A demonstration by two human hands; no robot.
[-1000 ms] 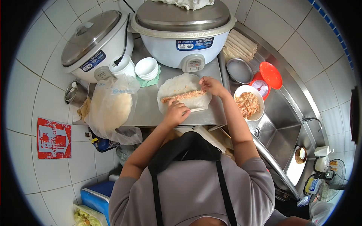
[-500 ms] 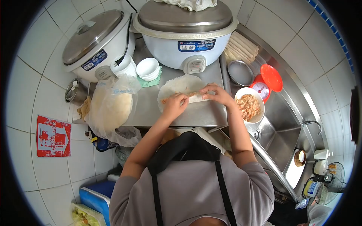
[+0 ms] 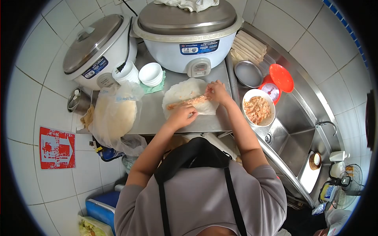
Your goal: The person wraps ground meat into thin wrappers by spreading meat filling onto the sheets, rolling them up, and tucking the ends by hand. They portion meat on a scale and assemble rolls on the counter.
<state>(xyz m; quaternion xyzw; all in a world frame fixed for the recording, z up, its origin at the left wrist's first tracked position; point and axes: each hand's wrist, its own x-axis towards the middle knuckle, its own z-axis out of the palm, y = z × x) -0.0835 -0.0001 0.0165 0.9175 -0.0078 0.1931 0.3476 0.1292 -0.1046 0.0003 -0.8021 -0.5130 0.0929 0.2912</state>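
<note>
A thin round white wrapper (image 3: 183, 89) lies on the steel counter with a strip of orange-pink filling (image 3: 193, 101) across it. My left hand (image 3: 183, 117) rests at the wrapper's near edge, just below the filling, its fingers bent together; whatever they pinch is too small to make out. At the right end of the strip is my right hand (image 3: 216, 92), fingertips curled in against the filling and wrapper. A white bowl of the same filling (image 3: 258, 110) stands right of my right forearm.
Two large rice cookers (image 3: 189, 43) (image 3: 96, 51) stand behind. White bowls (image 3: 151, 73) and a plastic bag of wrappers (image 3: 116, 114) are at left. At right are finished-looking rolls (image 3: 248, 47), a metal bowl (image 3: 249, 74), a red scale (image 3: 271, 91) and a sink (image 3: 297, 122).
The near edge of the wrapper, folded up over the filling half a second ago, is down again and the filling shows. My right hand has shifted up and left; my left hand has moved slightly down.
</note>
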